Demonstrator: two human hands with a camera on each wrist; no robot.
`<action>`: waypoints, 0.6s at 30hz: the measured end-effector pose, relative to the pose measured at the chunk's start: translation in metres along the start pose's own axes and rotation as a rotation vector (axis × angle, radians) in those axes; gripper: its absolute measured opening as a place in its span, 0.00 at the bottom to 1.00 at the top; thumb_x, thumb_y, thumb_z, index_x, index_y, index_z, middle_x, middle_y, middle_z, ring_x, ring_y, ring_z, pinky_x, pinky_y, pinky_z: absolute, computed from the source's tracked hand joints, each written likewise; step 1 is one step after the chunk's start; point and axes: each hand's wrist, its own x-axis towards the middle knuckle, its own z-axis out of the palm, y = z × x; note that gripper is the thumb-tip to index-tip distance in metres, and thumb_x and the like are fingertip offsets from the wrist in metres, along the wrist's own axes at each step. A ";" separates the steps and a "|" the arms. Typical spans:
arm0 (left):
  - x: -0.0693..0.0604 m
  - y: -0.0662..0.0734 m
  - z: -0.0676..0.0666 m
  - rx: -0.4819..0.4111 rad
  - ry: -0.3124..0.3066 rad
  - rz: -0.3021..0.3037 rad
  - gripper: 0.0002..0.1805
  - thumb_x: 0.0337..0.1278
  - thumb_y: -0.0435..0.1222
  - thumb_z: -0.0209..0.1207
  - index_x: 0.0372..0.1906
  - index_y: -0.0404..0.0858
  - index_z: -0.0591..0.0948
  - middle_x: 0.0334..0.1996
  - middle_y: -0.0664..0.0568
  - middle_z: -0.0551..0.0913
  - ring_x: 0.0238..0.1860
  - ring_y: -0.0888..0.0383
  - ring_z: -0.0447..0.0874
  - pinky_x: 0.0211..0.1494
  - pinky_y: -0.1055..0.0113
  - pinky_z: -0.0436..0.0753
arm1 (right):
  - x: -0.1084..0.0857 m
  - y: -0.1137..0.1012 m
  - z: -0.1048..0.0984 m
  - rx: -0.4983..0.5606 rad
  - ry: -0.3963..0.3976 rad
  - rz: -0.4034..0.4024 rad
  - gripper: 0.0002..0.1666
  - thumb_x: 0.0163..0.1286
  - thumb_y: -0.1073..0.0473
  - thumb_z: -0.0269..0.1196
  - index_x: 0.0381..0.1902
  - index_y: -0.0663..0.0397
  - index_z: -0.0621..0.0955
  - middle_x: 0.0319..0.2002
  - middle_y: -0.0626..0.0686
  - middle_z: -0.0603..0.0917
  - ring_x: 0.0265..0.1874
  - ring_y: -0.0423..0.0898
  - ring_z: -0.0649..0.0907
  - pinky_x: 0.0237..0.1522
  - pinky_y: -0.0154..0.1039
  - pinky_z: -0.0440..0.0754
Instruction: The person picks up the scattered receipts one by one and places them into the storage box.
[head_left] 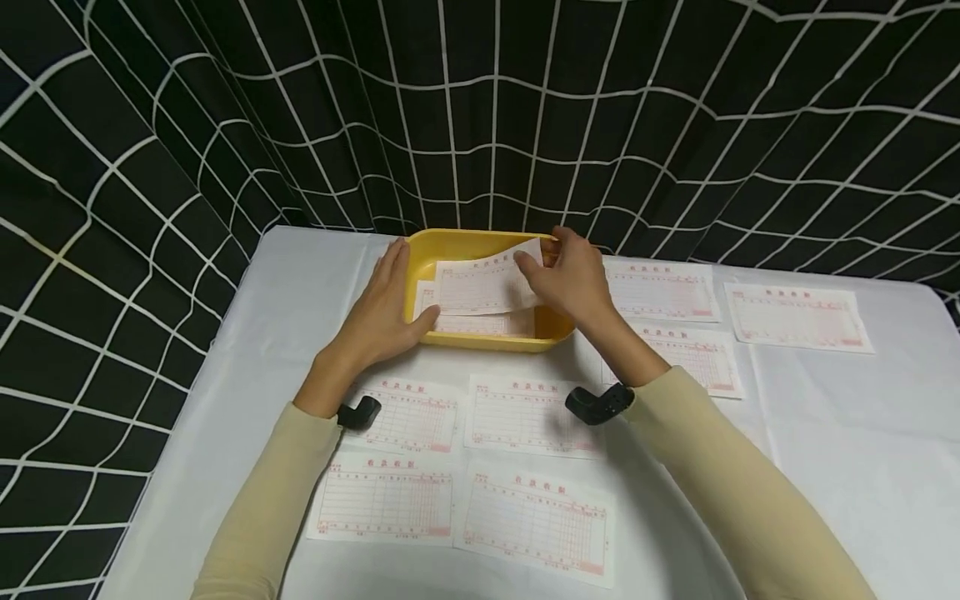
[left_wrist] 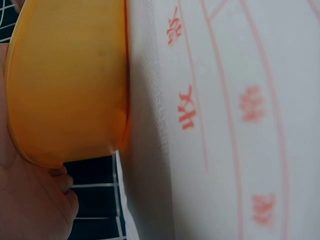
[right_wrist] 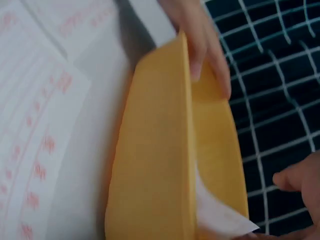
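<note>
A yellow container (head_left: pixel 495 343) stands near the table's back edge, with printed slips (head_left: pixel 480 287) inside. My left hand (head_left: pixel 382 308) grips its left end, thumb over the front rim; in the left wrist view part of that hand (left_wrist: pixel 37 205) is behind the container (left_wrist: pixel 70 85). At the right end, my right hand (head_left: pixel 573 279) has its fingers beside the raised corner of the top slip. The right wrist view shows this slip (right_wrist: pixel 220 215) bent upward inside the container (right_wrist: pixel 155 125), with the right thumb (right_wrist: pixel 295 177) apart from it.
Several printed slips lie flat on the white-covered table (head_left: pixel 255 367): some in front of the container, such as one slip (head_left: pixel 382 500), others to its right, including a far-right slip (head_left: pixel 798 318). Dark fabric with a white grid (head_left: pixel 480 117) rises behind the table and on the left.
</note>
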 end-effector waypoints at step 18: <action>0.000 0.001 0.002 0.015 0.011 0.013 0.57 0.68 0.55 0.58 0.86 0.33 0.41 0.88 0.41 0.42 0.89 0.45 0.40 0.90 0.49 0.49 | -0.060 0.010 -0.013 -0.032 -0.067 -0.309 0.32 0.75 0.55 0.64 0.72 0.63 0.76 0.71 0.62 0.77 0.71 0.61 0.78 0.71 0.59 0.76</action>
